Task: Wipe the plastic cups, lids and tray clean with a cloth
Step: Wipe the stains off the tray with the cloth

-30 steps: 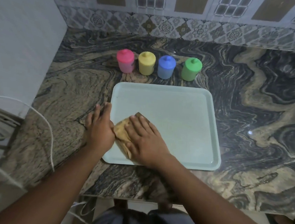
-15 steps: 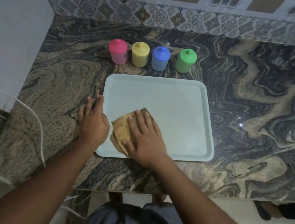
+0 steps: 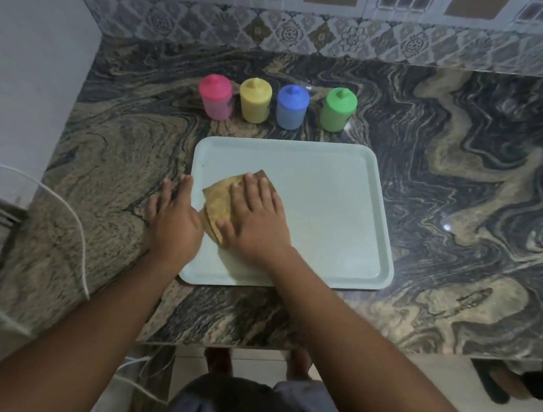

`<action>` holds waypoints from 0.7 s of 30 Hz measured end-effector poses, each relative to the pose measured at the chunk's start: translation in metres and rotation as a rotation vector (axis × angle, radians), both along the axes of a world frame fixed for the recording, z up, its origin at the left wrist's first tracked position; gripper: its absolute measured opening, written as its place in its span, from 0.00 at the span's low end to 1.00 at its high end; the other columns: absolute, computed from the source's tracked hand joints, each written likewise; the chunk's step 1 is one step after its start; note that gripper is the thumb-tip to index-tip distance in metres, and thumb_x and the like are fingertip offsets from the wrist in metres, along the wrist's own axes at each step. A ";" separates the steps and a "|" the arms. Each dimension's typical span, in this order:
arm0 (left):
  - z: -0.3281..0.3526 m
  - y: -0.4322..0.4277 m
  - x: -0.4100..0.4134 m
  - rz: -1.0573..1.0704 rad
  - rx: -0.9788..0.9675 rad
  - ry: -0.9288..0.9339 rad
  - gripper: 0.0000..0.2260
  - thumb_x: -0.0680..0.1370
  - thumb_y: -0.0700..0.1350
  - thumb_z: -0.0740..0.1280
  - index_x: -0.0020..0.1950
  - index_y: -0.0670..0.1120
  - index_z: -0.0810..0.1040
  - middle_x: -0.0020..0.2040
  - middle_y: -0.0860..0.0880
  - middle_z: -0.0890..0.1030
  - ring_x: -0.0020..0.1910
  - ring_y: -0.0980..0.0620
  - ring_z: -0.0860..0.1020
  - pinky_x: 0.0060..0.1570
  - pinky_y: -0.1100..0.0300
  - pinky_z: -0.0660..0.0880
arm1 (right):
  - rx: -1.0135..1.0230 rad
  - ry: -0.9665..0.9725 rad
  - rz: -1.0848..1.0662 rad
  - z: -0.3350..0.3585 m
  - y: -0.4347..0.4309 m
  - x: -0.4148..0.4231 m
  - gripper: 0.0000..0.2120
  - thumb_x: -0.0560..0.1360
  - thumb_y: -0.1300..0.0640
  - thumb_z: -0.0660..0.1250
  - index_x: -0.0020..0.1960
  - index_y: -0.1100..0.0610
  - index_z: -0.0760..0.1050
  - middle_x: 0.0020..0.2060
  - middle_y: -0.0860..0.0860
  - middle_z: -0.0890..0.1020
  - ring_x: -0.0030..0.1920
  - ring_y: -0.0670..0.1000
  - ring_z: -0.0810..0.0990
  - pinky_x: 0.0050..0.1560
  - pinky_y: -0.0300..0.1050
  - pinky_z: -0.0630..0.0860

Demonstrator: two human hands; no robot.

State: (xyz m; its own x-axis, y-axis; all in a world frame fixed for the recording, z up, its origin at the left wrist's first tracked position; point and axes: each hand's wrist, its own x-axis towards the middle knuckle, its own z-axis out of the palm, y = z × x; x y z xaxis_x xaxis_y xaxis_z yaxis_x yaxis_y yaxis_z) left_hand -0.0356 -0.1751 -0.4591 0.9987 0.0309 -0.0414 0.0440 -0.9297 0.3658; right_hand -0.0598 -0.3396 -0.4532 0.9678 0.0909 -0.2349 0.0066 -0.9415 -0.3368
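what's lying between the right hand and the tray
The folded brown cloth: the right hand presses it flat onto the left part of the tray, as the head view shows.

Left hand [image 3: 173,222] lies flat, fingers straight, at the left rim of the tray [image 3: 329,211]. Right hand [image 3: 257,219] presses flat, fingers extended, on the cloth [image 3: 216,201] inside the tray's left half.

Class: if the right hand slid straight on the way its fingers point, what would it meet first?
Probably the far rim of the tray; beyond it, roughly in line, stands the yellow cup.
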 end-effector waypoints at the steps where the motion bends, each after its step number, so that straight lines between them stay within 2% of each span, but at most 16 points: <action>1: -0.002 0.002 0.000 0.009 -0.004 0.010 0.25 0.82 0.42 0.54 0.79 0.54 0.56 0.80 0.42 0.58 0.78 0.37 0.54 0.74 0.40 0.56 | 0.008 0.002 0.035 0.000 -0.003 -0.019 0.38 0.82 0.35 0.50 0.84 0.50 0.42 0.83 0.52 0.38 0.82 0.54 0.33 0.81 0.55 0.38; 3: -0.002 0.003 0.000 0.009 -0.010 0.012 0.25 0.82 0.43 0.54 0.79 0.54 0.56 0.80 0.43 0.57 0.78 0.37 0.54 0.74 0.40 0.56 | -0.016 -0.016 0.009 -0.005 -0.031 -0.049 0.38 0.80 0.33 0.48 0.84 0.49 0.43 0.83 0.52 0.40 0.83 0.54 0.36 0.82 0.54 0.40; 5: 0.000 0.000 0.000 -0.014 -0.010 -0.022 0.25 0.82 0.40 0.55 0.79 0.50 0.57 0.79 0.42 0.60 0.79 0.40 0.53 0.76 0.42 0.53 | -0.074 -0.041 -0.112 -0.009 -0.072 -0.055 0.39 0.79 0.32 0.47 0.84 0.50 0.46 0.83 0.54 0.43 0.83 0.56 0.39 0.82 0.56 0.43; 8: 0.000 -0.003 0.000 -0.050 0.010 -0.077 0.26 0.80 0.37 0.56 0.79 0.46 0.59 0.77 0.43 0.64 0.79 0.43 0.53 0.76 0.43 0.51 | -0.064 -0.017 -0.311 -0.009 -0.108 -0.021 0.37 0.82 0.35 0.50 0.84 0.52 0.45 0.83 0.54 0.42 0.83 0.57 0.38 0.82 0.58 0.41; 10: -0.005 -0.001 0.001 -0.054 0.023 -0.088 0.26 0.80 0.37 0.56 0.79 0.45 0.59 0.77 0.43 0.66 0.79 0.43 0.54 0.76 0.42 0.51 | -0.039 -0.043 -0.351 -0.009 -0.097 0.013 0.37 0.83 0.36 0.51 0.84 0.53 0.45 0.83 0.56 0.42 0.83 0.59 0.38 0.81 0.59 0.40; 13: -0.001 -0.003 0.000 -0.041 0.027 -0.087 0.25 0.80 0.37 0.56 0.78 0.45 0.60 0.76 0.41 0.67 0.79 0.42 0.55 0.76 0.42 0.52 | -0.032 -0.040 -0.243 -0.010 -0.053 0.036 0.38 0.82 0.36 0.51 0.84 0.54 0.46 0.83 0.56 0.42 0.83 0.60 0.38 0.81 0.60 0.40; 17: 0.001 -0.003 -0.001 -0.057 0.008 -0.091 0.25 0.80 0.37 0.55 0.78 0.45 0.60 0.77 0.42 0.65 0.79 0.43 0.54 0.75 0.43 0.52 | 0.000 -0.034 0.006 -0.004 -0.014 -0.016 0.38 0.82 0.35 0.51 0.84 0.51 0.42 0.83 0.54 0.39 0.82 0.56 0.34 0.81 0.56 0.38; 19: -0.004 0.000 0.002 -0.071 0.019 -0.096 0.25 0.80 0.37 0.55 0.78 0.45 0.60 0.77 0.44 0.65 0.79 0.44 0.54 0.76 0.44 0.52 | 0.000 -0.016 0.029 -0.007 -0.026 -0.048 0.38 0.82 0.34 0.50 0.84 0.49 0.40 0.83 0.52 0.37 0.82 0.54 0.33 0.81 0.54 0.37; 21: -0.008 0.001 0.003 -0.068 0.024 -0.093 0.25 0.80 0.37 0.55 0.78 0.46 0.60 0.77 0.44 0.66 0.79 0.44 0.54 0.76 0.44 0.51 | -0.025 -0.009 -0.051 -0.010 -0.051 -0.062 0.38 0.81 0.33 0.51 0.84 0.49 0.41 0.83 0.51 0.37 0.82 0.54 0.33 0.81 0.53 0.37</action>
State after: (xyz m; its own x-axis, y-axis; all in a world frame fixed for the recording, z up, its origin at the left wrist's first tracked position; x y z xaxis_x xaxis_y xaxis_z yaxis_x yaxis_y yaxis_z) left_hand -0.0328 -0.1740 -0.4676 0.9980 -0.0371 0.0515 -0.0525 -0.9377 0.3434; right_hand -0.1219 -0.3904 -0.4636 0.9732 0.0356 -0.2273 -0.0385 -0.9488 -0.3135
